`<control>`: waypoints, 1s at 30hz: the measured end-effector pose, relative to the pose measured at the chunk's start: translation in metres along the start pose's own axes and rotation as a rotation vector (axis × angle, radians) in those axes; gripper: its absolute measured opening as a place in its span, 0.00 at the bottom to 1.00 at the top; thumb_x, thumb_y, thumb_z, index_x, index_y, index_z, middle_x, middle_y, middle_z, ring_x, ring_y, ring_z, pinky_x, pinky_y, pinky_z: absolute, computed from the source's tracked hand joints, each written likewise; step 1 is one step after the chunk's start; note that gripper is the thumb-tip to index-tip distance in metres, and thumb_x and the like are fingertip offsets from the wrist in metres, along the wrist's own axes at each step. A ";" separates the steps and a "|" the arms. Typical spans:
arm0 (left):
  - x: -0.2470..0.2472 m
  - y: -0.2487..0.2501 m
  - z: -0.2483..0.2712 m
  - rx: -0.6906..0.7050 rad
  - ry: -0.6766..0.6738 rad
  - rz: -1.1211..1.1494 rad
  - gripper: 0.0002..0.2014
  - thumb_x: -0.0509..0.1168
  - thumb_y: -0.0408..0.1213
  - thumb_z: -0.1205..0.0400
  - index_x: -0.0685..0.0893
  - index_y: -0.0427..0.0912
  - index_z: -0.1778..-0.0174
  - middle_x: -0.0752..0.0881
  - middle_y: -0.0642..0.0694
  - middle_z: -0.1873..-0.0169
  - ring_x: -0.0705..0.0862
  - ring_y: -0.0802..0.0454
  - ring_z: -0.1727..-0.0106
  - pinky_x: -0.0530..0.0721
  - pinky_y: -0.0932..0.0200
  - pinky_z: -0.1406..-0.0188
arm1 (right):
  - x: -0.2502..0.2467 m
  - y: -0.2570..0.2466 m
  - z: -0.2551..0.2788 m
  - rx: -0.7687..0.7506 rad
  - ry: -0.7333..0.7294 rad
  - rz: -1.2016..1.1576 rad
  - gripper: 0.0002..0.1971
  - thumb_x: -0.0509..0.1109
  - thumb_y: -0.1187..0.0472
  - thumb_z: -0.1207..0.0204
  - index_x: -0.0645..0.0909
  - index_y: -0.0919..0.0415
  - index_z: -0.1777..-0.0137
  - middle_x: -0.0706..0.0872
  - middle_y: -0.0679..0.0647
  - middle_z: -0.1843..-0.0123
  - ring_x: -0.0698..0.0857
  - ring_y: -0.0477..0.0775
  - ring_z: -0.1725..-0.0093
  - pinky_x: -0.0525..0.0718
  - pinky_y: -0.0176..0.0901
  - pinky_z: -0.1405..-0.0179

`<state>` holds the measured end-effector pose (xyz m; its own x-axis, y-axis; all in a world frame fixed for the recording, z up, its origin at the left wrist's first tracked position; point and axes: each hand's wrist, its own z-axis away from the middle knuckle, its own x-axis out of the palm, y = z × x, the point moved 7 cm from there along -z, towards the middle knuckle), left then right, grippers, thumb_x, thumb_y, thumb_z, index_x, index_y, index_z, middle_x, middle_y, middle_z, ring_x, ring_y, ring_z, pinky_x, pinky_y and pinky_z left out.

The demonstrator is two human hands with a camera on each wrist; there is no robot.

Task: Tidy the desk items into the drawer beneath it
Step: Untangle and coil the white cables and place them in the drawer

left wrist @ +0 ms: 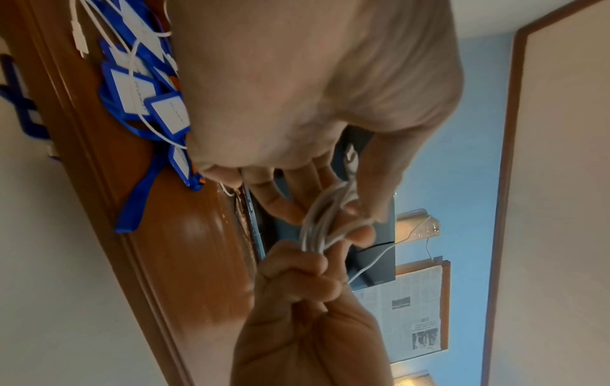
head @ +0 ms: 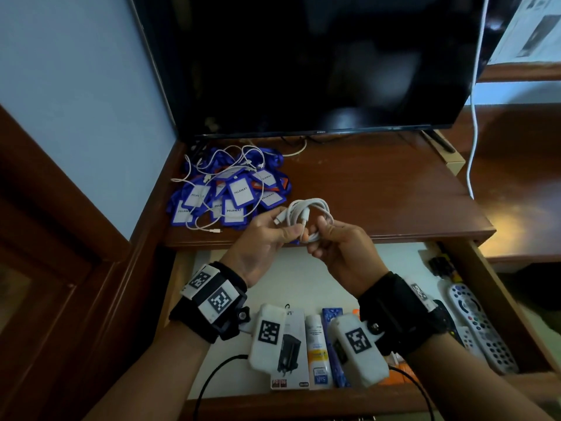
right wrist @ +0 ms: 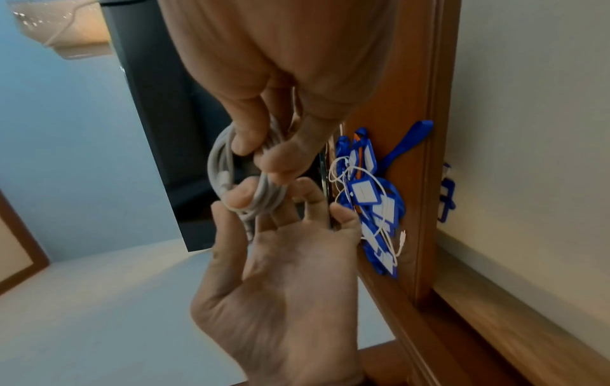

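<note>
Both the left hand (head: 263,238) and the right hand (head: 340,245) pinch the looped white charging cable (head: 308,214) above the open wooden drawer (head: 473,287), probably to keep its coils tidy before dropping it in.

Dim room, warm light off to my right

From my head the view is dark and bluish; the television screen (head: 318,62) is near black with faint reflections, and a yellow glow falls on the wood at the right edge (head: 513,226). Straight lines bow toward the corners. Both wrist views are brighter but soft: my left hand (left wrist: 313,86) fills the frame out of focus, my right hand (right wrist: 280,47) is blurred too, and the desk edge (left wrist: 185,235) shows a glossy sheen
</note>
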<state>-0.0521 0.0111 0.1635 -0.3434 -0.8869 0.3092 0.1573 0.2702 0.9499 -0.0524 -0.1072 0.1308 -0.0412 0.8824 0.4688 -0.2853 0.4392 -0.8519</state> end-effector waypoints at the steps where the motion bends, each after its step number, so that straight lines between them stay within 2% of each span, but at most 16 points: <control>1: 0.001 -0.001 0.000 -0.008 -0.040 -0.004 0.05 0.64 0.27 0.23 0.81 0.36 0.53 0.85 0.47 0.69 0.83 0.55 0.64 0.81 0.67 0.60 | 0.000 0.002 0.000 0.020 0.001 -0.011 0.11 0.63 0.62 0.21 0.80 0.69 0.61 0.84 0.61 0.69 0.79 0.52 0.74 0.78 0.35 0.76; 3: 0.000 -0.004 0.001 -0.024 -0.094 -0.025 0.11 0.67 0.30 0.28 0.80 0.32 0.51 0.84 0.45 0.67 0.82 0.51 0.59 0.81 0.60 0.53 | 0.001 0.007 -0.001 0.056 0.012 -0.034 0.13 0.62 0.63 0.19 0.80 0.69 0.62 0.84 0.62 0.70 0.80 0.52 0.75 0.80 0.34 0.77; 5: -0.002 -0.004 0.001 -0.026 -0.112 -0.060 0.13 0.69 0.30 0.31 0.80 0.29 0.53 0.85 0.45 0.67 0.83 0.50 0.58 0.81 0.58 0.49 | 0.001 0.012 -0.002 0.091 0.035 -0.064 0.12 0.62 0.64 0.19 0.81 0.71 0.59 0.85 0.62 0.69 0.81 0.52 0.75 0.81 0.34 0.76; 7: -0.005 -0.005 0.000 -0.026 -0.114 -0.078 0.06 0.68 0.27 0.32 0.86 0.35 0.60 0.87 0.46 0.67 0.85 0.52 0.58 0.82 0.59 0.51 | 0.002 0.015 -0.003 0.124 0.037 -0.086 0.11 0.63 0.64 0.19 0.81 0.72 0.53 0.86 0.62 0.66 0.82 0.53 0.72 0.83 0.35 0.73; 8: -0.006 -0.005 0.001 -0.020 -0.113 -0.078 0.07 0.68 0.27 0.32 0.88 0.40 0.63 0.87 0.48 0.68 0.85 0.53 0.59 0.82 0.61 0.52 | 0.002 0.015 -0.004 0.133 0.032 -0.083 0.10 0.63 0.63 0.20 0.81 0.72 0.53 0.86 0.62 0.65 0.82 0.53 0.71 0.82 0.36 0.71; 10: -0.005 -0.005 0.004 0.012 -0.119 -0.039 0.07 0.69 0.30 0.31 0.89 0.46 0.65 0.87 0.49 0.68 0.84 0.56 0.61 0.80 0.65 0.57 | 0.002 0.011 -0.004 0.121 0.029 -0.057 0.10 0.63 0.64 0.20 0.81 0.70 0.58 0.85 0.62 0.68 0.82 0.52 0.73 0.82 0.34 0.74; 12: -0.007 -0.008 0.005 -0.002 -0.085 0.038 0.05 0.71 0.35 0.32 0.89 0.46 0.62 0.86 0.49 0.66 0.82 0.56 0.61 0.75 0.65 0.61 | 0.000 0.006 -0.004 0.095 0.039 -0.033 0.11 0.63 0.64 0.21 0.80 0.68 0.62 0.84 0.61 0.71 0.82 0.51 0.77 0.80 0.33 0.79; 13: -0.010 -0.013 0.004 -0.031 -0.052 0.071 0.08 0.71 0.38 0.32 0.88 0.46 0.58 0.86 0.49 0.66 0.82 0.56 0.61 0.73 0.61 0.60 | -0.001 0.005 -0.004 0.088 0.039 -0.028 0.11 0.63 0.65 0.21 0.80 0.68 0.63 0.83 0.61 0.71 0.82 0.52 0.77 0.80 0.33 0.79; 16: -0.021 -0.026 -0.001 -0.123 0.119 0.024 0.15 0.70 0.39 0.26 0.82 0.42 0.44 0.87 0.47 0.63 0.82 0.55 0.60 0.70 0.54 0.56 | -0.005 0.007 -0.003 0.074 0.016 0.030 0.09 0.64 0.65 0.21 0.80 0.67 0.61 0.84 0.60 0.68 0.82 0.54 0.74 0.81 0.35 0.77; 18: -0.031 -0.031 -0.001 -0.162 0.247 -0.025 0.13 0.68 0.37 0.21 0.83 0.41 0.41 0.89 0.47 0.60 0.81 0.56 0.59 0.70 0.55 0.57 | -0.008 0.009 -0.002 0.073 0.004 0.090 0.09 0.65 0.65 0.21 0.80 0.67 0.61 0.83 0.60 0.68 0.81 0.55 0.73 0.80 0.37 0.76; 21: -0.044 -0.037 0.002 -0.198 0.342 -0.057 0.09 0.68 0.36 0.22 0.87 0.43 0.47 0.88 0.47 0.58 0.79 0.55 0.57 0.71 0.57 0.57 | -0.015 0.013 -0.002 0.086 -0.020 0.151 0.10 0.63 0.67 0.20 0.79 0.69 0.62 0.81 0.60 0.70 0.81 0.56 0.74 0.79 0.39 0.78; 24: -0.052 -0.040 0.005 -0.197 0.316 -0.186 0.08 0.70 0.35 0.23 0.88 0.43 0.49 0.86 0.48 0.62 0.77 0.55 0.61 0.73 0.61 0.58 | -0.020 0.021 -0.003 0.134 -0.071 0.208 0.10 0.62 0.68 0.20 0.78 0.70 0.62 0.80 0.61 0.71 0.80 0.57 0.75 0.79 0.40 0.79; 28: -0.054 -0.050 0.008 -0.212 0.264 -0.336 0.10 0.72 0.35 0.24 0.88 0.43 0.48 0.89 0.49 0.62 0.83 0.64 0.66 0.79 0.70 0.65 | -0.027 0.034 -0.008 0.205 -0.142 0.286 0.09 0.65 0.66 0.21 0.81 0.70 0.62 0.82 0.63 0.69 0.81 0.57 0.73 0.80 0.41 0.77; 30: -0.061 -0.057 0.009 -0.220 0.291 -0.392 0.11 0.73 0.35 0.25 0.89 0.39 0.47 0.90 0.45 0.60 0.84 0.61 0.63 0.80 0.70 0.65 | -0.030 0.041 -0.011 0.223 -0.176 0.366 0.08 0.68 0.64 0.22 0.83 0.67 0.61 0.83 0.62 0.67 0.82 0.57 0.70 0.81 0.41 0.74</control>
<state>-0.0489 0.0529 0.0913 -0.1491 -0.9813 -0.1218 0.2699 -0.1589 0.9497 -0.0522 -0.1139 0.0791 -0.3338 0.9222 0.1952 -0.4199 0.0399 -0.9067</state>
